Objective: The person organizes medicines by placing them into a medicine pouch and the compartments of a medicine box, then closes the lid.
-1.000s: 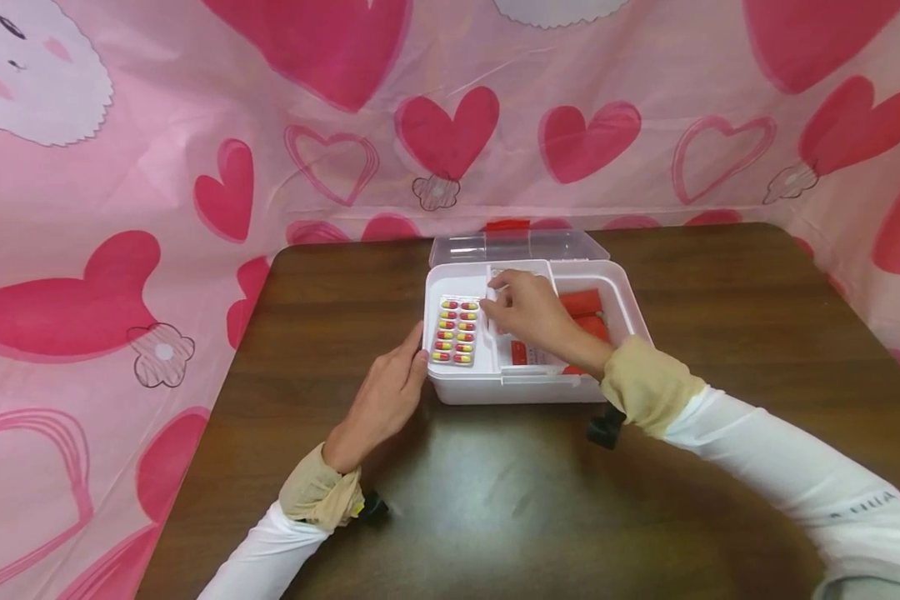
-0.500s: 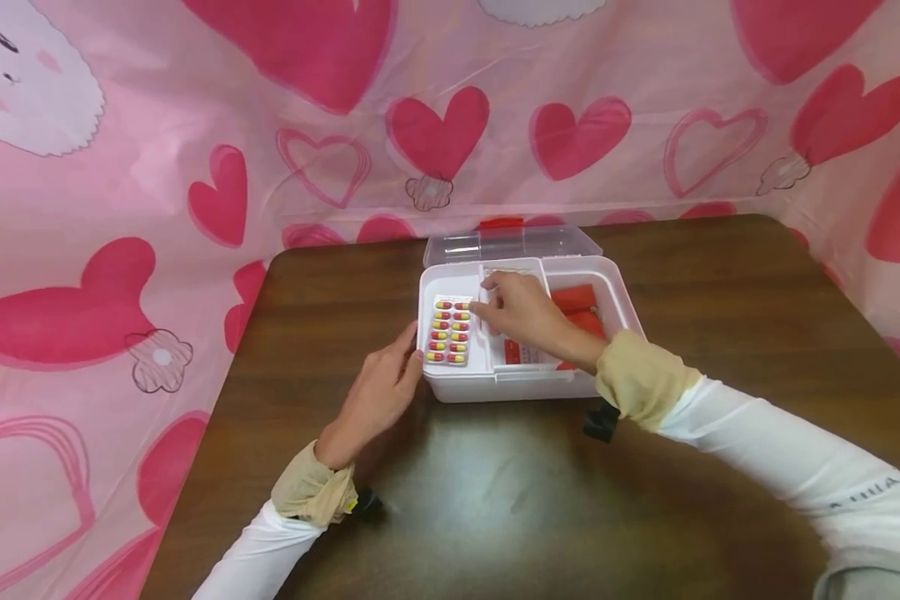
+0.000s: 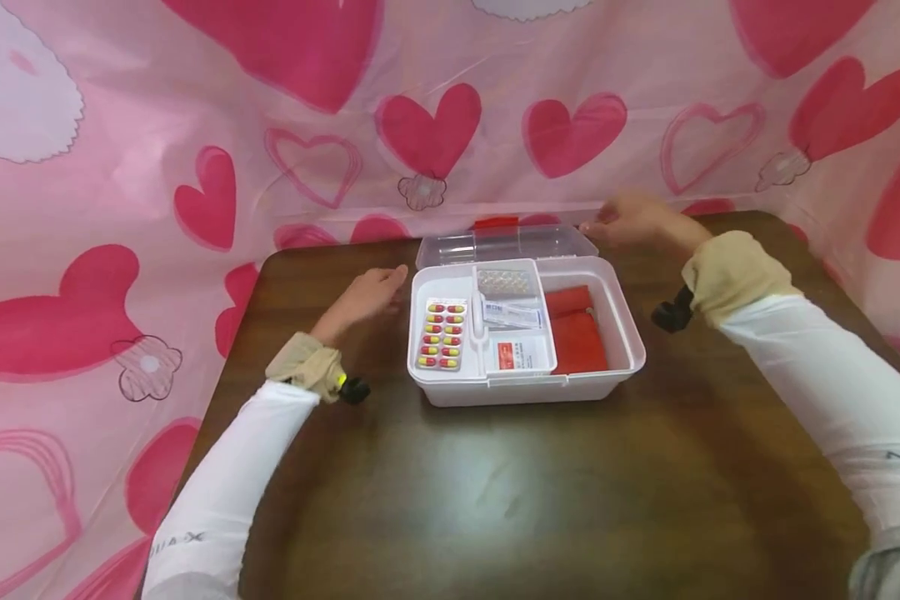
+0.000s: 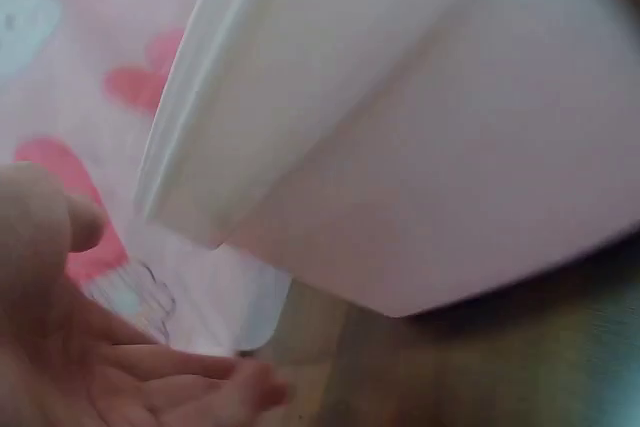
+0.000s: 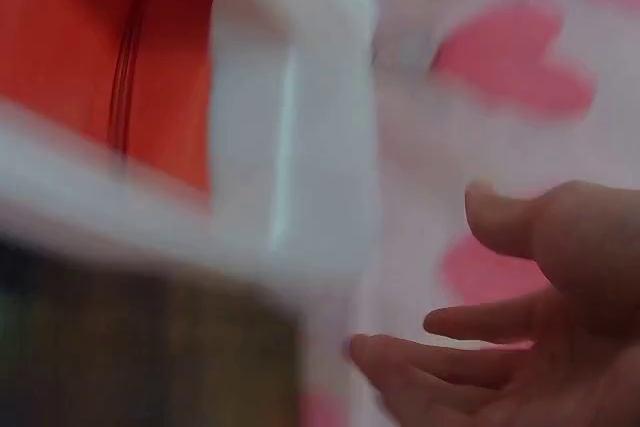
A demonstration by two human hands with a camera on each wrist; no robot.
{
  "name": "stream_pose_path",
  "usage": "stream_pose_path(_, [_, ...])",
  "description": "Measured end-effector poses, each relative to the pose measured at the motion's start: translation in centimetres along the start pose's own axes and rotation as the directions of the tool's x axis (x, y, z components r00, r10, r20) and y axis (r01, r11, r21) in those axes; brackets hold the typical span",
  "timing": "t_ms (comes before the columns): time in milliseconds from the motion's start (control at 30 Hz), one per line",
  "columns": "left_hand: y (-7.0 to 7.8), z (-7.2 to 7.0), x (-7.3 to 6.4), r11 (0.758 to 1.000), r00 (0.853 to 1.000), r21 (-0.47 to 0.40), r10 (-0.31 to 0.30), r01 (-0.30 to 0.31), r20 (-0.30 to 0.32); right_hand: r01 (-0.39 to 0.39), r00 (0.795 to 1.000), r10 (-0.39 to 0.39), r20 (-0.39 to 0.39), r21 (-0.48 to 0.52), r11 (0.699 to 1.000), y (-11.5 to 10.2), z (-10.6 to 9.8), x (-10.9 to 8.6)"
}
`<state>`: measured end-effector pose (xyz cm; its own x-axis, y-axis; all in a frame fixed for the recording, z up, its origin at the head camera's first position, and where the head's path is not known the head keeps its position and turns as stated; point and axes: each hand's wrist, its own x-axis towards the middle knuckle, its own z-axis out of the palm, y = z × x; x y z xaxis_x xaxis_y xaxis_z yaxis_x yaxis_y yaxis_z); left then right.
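A white plastic medicine box [image 3: 525, 390] stands on the table with its clear lid [image 3: 555, 242] swung back. In its inner tray lie a blister pack of red-and-yellow capsules [image 3: 442, 335], a second blister pack [image 3: 504, 282], a blue-and-white packet [image 3: 512, 315] and a white packet with a red label [image 3: 521, 354]. A red zip pouch [image 3: 579, 340] fills the right part. My left hand [image 3: 363, 300], fingers extended, is beside the box's back left corner. Blurred by motion, my right hand [image 3: 637, 223] hovers near the lid's right end. In both wrist views the hands hold nothing.
The box sits on a dark wooden table [image 3: 435, 500]. A pink heart-printed cloth [image 3: 315, 67] hangs behind the table's back edge and along its sides. A red latch [image 3: 497, 223] sits on the lid's far edge.
My right hand has left the tray and moved back and right toward the lid. My left hand has come off the box's left side and moved farther back. The tray's contents are now uncovered.
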<state>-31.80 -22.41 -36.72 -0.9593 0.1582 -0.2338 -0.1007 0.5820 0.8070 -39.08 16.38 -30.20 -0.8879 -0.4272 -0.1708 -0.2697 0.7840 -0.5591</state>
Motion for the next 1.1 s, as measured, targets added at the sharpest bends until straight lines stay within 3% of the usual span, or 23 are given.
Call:
stream_pose_path(33, [0.1,-0.1,0.9,1.0,0.999,-0.008,-0.026,0.027,0.042,-0.023,0.997,0.015,0.069,0.115,0.993,1.2,0.4,0.4])
stream_pose_path(100, [0.2,-0.2,2.3,0.998,0.989,-0.038,-0.053,0.059,0.139,-0.12,0.978,0.056,0.199,0.327,0.938,3.1,1.5,1.0])
stream_pose_path(167, [0.2,-0.1,3.1,0.997,0.977,-0.042,-0.051,0.061,0.206,-0.24,0.949,0.095,0.301,0.491,0.838,4.2,2.8,1.2])
stream_pose_path(200, [0.3,-0.1,3.3,0.997,0.973,-0.04,-0.052,0.062,0.223,-0.26,0.944,0.102,0.313,0.518,0.815,4.5,3.3,1.3])
stream_pose_path(233, [0.3,0.0,3.4,0.998,0.972,-0.038,-0.041,0.051,0.232,-0.31,0.932,0.13,0.339,0.558,0.77,4.6,3.7,1.3])
stream_pose_path(400, [0.9,-0.3,3.1,0.999,0.983,-0.033,0.035,-0.029,0.18,-0.168,0.979,0.084,0.187,0.495,0.852,4.2,4.0,1.2])
stream_pose_path(467, [1.1,-0.4,3.0,0.997,0.985,-0.044,0.068,-0.061,0.161,-0.108,0.991,0.057,0.119,0.488,0.866,4.0,3.8,1.3])
stream_pose_path(600, [1.3,-0.1,3.2,0.989,0.986,-0.07,0.134,-0.127,0.097,-0.048,0.998,0.064,-0.01,0.548,0.835,3.4,3.5,1.1])
stream_pose_path(667, [1.7,0.1,3.3,0.983,0.984,-0.073,0.171,-0.167,0.049,-0.032,0.992,0.096,-0.083,0.573,0.819,2.9,3.4,0.8])
stream_pose_path(733, [2.0,0.2,3.6,0.977,0.978,-0.058,0.207,-0.207,0.004,-0.018,0.98,0.127,-0.155,0.565,0.825,2.5,3.1,0.3])
stream_pose_path(900, [3.2,0.2,3.2,0.966,0.965,-0.056,0.248,-0.254,-0.084,0.062,0.925,0.141,-0.352,0.507,0.859,1.4,2.9,-1.0])
stream_pose_path(967, [3.6,0.0,2.7,0.962,0.959,-0.051,0.26,-0.267,-0.11,0.086,0.889,0.114,-0.443,0.406,0.91,0.8,2.7,-1.6])
stream_pose_path(1033, [3.9,-0.3,2.0,0.956,0.948,0.022,0.294,-0.293,-0.126,0.12,0.835,0.053,-0.548,0.276,0.954,-0.2,2.4,-2.3])
stream_pose_path(1100, [4.2,-0.7,1.0,0.936,0.928,0.12,0.346,-0.332,-0.138,0.188,0.752,-0.082,-0.654,0.093,0.978,-1.3,2.1,-3.0])
